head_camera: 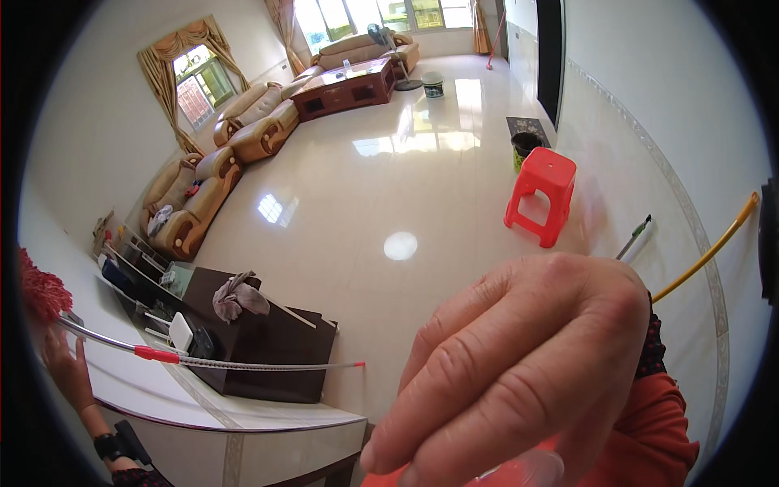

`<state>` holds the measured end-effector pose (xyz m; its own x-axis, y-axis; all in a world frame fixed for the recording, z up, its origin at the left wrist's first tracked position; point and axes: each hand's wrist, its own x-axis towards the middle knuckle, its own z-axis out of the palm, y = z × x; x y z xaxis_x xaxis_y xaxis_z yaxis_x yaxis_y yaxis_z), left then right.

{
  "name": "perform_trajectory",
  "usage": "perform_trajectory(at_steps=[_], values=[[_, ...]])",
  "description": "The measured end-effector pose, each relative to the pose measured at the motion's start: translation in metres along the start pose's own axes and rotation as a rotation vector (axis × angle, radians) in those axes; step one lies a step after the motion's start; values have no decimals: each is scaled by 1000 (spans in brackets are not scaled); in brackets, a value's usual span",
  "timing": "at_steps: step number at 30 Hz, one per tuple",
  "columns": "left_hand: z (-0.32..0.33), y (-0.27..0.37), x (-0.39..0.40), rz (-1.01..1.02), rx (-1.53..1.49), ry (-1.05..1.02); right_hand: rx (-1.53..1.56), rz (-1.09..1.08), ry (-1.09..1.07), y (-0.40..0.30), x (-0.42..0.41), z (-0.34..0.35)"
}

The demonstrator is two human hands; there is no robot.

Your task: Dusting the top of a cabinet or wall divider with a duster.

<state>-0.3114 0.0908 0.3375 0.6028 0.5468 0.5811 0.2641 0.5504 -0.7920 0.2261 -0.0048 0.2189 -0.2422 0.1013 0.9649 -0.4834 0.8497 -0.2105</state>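
Note:
Large and close to the camera, my right hand is raised at the lower right with its fingers bent down; whether they grip anything is hidden. Below it shows part of a clear, rounded object against red cloth. At the far left edge my left hand has its fingers spread, just under the red mop head of a mop with a metal handle. It may touch the mop; a grip cannot be made out. The handle slants right, past a dark cabinet with a greyish cloth on it.
A red plastic stool stands on the glossy tile floor, before a black bin. A yellow pole leans at the right wall. Farther off are sofas, a wooden coffee table, a white bucket and a standing fan.

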Motion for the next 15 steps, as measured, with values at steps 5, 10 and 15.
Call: perform_trajectory(at_steps=[5, 10, 15], values=[[3, -2, -3, 6, 0, -3, -48, 277, -142, -22, 18, -17], [3, -3, -6, 10, -7, 13, -53, 354, -140, -24, 20, -17], [3, -1, -1, 13, -11, -26, -33, -111, -189, 12, -6, -12]])
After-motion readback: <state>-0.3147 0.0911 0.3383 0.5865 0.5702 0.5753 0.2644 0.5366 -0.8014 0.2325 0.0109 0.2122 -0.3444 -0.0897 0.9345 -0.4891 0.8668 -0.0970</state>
